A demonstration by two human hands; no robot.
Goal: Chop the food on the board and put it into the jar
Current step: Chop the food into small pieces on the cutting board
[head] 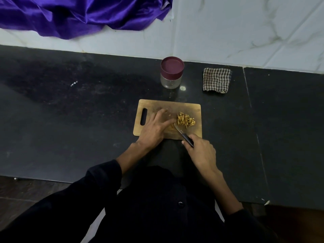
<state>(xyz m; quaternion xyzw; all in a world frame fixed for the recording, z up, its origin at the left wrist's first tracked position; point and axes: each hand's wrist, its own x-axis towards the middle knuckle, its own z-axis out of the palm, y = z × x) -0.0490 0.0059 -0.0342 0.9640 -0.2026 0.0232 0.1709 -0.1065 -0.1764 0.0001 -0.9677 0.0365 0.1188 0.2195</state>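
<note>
A wooden board (191, 109) lay on the dark table (70, 120), its handle slot at the left end. On the right half of the board sat a small heap of chopped yellow food (185, 120). The left hand (156, 128) rested flat on the middle of the board, its fingers (160, 115) spread and reaching toward the heap, the tips just beside it. The right hand (200, 151) was near the board's near edge, its fingers curled tight around the dark handle of a knife (183, 135), whose blade pointed up-left into the near side of the food. Beyond the board, farther back, stood a clear jar (171, 81) with its maroon lid (172, 66) on; the jar looked empty. To its right, well apart, lay a folded checked cloth (216, 80). A purple fabric (78, 13) hung over the far left wall.
</note>
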